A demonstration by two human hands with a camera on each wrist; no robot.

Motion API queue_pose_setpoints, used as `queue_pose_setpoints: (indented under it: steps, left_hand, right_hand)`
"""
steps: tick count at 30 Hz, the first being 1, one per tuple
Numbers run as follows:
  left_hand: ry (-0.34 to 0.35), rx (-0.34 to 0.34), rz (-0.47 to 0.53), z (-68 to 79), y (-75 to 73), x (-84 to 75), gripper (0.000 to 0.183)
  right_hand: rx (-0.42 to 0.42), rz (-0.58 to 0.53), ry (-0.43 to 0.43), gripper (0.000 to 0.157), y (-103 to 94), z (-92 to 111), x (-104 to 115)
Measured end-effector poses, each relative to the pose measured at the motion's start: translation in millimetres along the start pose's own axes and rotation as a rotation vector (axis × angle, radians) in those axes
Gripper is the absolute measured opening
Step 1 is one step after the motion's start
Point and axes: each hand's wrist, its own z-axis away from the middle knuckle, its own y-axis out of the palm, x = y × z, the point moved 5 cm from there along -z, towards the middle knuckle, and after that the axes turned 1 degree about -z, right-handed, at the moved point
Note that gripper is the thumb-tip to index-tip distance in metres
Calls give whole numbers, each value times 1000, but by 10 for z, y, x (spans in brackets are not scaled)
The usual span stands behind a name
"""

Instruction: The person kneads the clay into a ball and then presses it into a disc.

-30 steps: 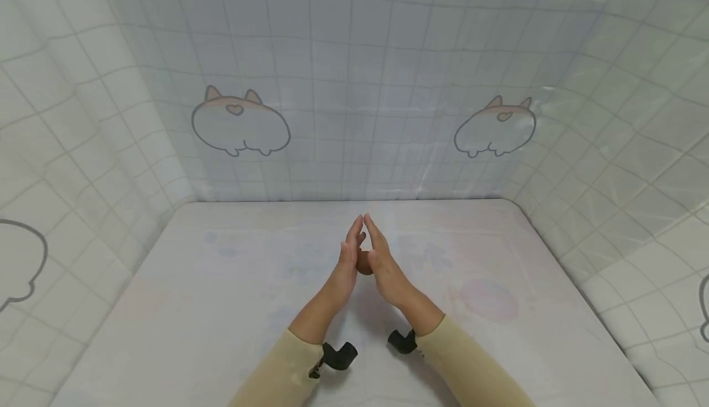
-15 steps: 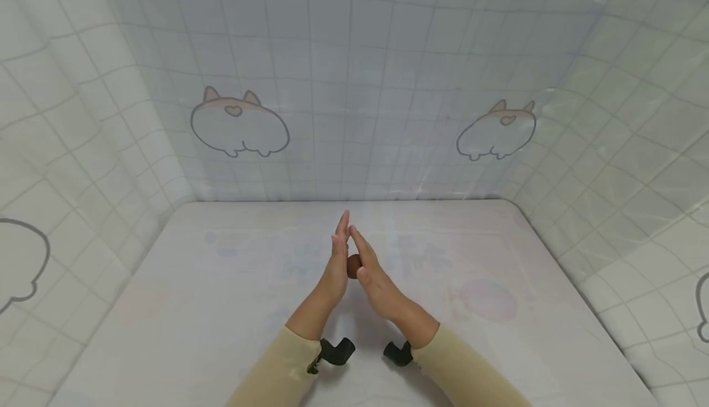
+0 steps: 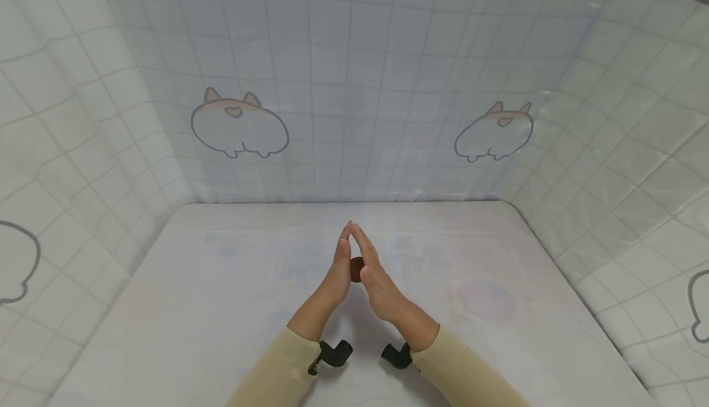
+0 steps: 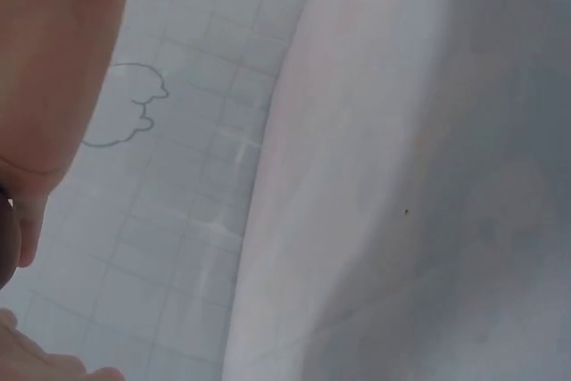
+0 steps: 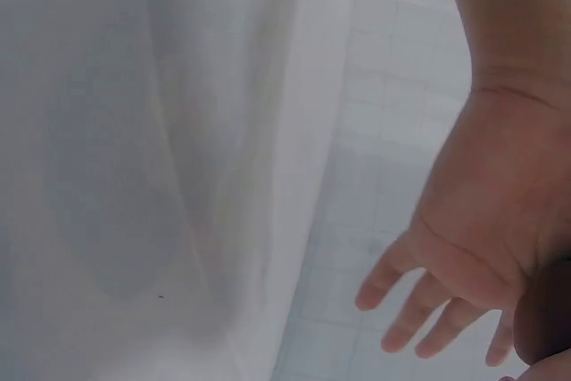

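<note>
My left hand and right hand lean palm to palm over the table, their fingertips meeting in a peak. Between the palms sits a small, smooth brown ball, pressed from both sides. The fingers of both hands are straight, not curled round it. Part of the ball shows at the edge of the left wrist view. In the right wrist view, the ball lies against a palm with spread straight fingers. The hands cover the ball's sides.
A pale table with faint coloured patches lies beneath. Grid-patterned white sheeting with cartoon animal drawings rises behind and on both sides. Black angled pieces stick out at both wrists below the beige sleeves.
Both hands and the ball have shifted slightly left and toward me. The left fingertips slid ahead of the right ones half a second ago; now the two sets are about level.
</note>
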Motion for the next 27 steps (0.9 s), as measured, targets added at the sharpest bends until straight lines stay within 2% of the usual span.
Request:
queue_pose_setpoints:
  steps: [6, 11, 14, 21, 27]
  left_hand:
    - [3, 15, -63, 10, 29, -1, 89]
    - [-23, 88, -47, 65, 81, -14, 87]
    - [-13, 134, -51, 103, 117, -46, 83]
    - [81, 207, -51, 134, 178, -91, 85]
    - [168, 208, 57, 106, 146, -155, 89]
  right_hand:
    - [-48, -61, 29, 83, -70, -41, 2]
    - [-96, -49, 55, 84, -146, -95, -75]
    - [-122, -26, 74, 83, -187, -119, -126]
    - [-154, -16, 133, 83, -222, -152, -283]
    - [-152, -25, 181, 88, -202, -168, -379]
